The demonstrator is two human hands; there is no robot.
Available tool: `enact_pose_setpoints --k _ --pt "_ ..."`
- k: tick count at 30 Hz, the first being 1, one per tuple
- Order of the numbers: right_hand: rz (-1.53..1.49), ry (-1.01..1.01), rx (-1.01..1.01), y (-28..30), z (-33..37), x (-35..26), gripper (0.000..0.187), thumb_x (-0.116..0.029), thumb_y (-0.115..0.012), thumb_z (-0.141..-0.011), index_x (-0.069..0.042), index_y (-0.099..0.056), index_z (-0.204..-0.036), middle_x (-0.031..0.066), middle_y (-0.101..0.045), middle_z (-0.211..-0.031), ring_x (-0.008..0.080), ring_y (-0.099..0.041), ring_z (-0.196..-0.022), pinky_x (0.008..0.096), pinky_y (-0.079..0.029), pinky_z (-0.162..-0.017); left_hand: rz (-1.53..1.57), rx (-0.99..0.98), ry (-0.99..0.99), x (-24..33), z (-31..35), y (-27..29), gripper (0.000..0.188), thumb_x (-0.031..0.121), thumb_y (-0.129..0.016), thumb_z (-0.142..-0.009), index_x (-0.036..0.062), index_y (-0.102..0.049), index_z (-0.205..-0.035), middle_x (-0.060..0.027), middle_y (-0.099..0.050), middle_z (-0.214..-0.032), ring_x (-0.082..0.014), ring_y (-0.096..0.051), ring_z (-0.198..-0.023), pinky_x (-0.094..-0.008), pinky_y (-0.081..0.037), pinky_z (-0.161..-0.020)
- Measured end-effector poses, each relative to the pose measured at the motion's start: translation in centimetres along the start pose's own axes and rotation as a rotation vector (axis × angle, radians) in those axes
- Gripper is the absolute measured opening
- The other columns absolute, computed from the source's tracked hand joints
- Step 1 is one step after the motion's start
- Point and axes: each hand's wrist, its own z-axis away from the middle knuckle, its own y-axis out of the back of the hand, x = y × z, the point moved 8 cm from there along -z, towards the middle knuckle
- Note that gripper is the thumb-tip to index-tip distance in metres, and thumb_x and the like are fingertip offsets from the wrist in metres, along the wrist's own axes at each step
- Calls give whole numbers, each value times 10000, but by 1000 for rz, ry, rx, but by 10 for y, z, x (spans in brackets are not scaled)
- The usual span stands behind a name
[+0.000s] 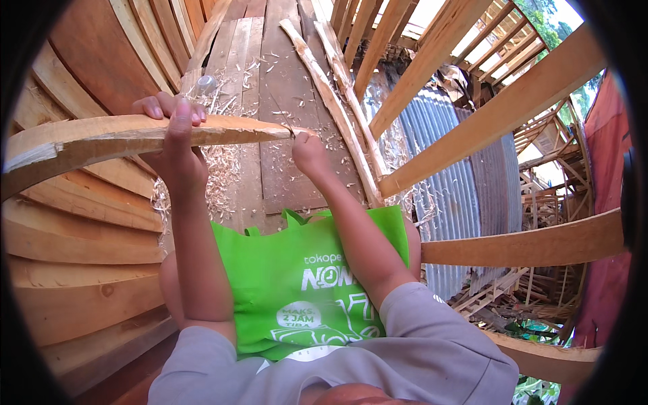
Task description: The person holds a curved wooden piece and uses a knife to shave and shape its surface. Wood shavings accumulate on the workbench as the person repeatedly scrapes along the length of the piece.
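A long, pale wooden plank [229, 128] comes in from the left edge and narrows to a rough tip in front of me. My left hand [177, 152] is closed around its middle, the thumb on the near face and the fingers over the far side. At the narrow tip, my right hand [310, 154] is a fist. A thin dark piece shows between this fist and the wood; its kind is too small to tell. Across my lap lies a green cloth bag [270, 263] with white print, below both forearms.
Wood shavings [219, 172] litter the plank floor [273, 169]. Two pale poles [331, 101] lie lengthwise on the right of it. Curved boards [88, 260] wall the left side; slanting timbers [486, 118] rise at right before corrugated metal sheets [442, 169]. A small clear round object [206, 84] lies beyond my left hand.
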Motion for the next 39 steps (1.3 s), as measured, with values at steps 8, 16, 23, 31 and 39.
enact_pose_setpoints --k 8,16,23,31,39 --pt "-14 48 -113 0 18 -36 648 -372 -282 -966 172 -634 -988 406 -611 -1050 518 -590 -1083 507 -441 -987 -15 -24 -31 1 -2 7 308 10 -598 -831 141 -341 -939 10 -378 -741 -100 -428 -688 -306 -424 -702" --pt "-6 -106 8 -8 -38 57 637 -361 -282 -957 167 -634 -996 397 -625 -1047 524 -626 -1003 521 -477 -914 24 -65 -22 -3 -4 -9 302 7 -591 -838 148 -345 -944 13 -361 -743 -101 -422 -701 -315 -418 -708" --pt "4 95 -90 2 21 -42 589 -330 -301 -966 149 -642 -1000 376 -637 -1013 491 -633 -983 532 -475 -896 -6 -12 -16 -1 -3 6 306 -1 -586 -836 153 -344 -941 14 -359 -745 -98 -419 -696 -315 -416 -706" --pt "-121 -261 -95 -24 -28 52 588 -342 -302 -976 125 -660 -957 369 -637 -1015 504 -611 -1027 538 -454 -937 -5 -52 -31 -2 -5 -5 310 5 -600 -840 147 -346 -947 12 -364 -743 -99 -426 -699 -316 -423 -725" --pt "-20 131 47 -4 7 -18 645 -370 -286 -974 161 -649 -922 392 -630 -980 532 -613 -979 536 -456 -919 -3 -17 -13 -4 -2 1 331 14 -624 -832 145 -343 -946 12 -366 -744 -99 -424 -691 -318 -427 -722"
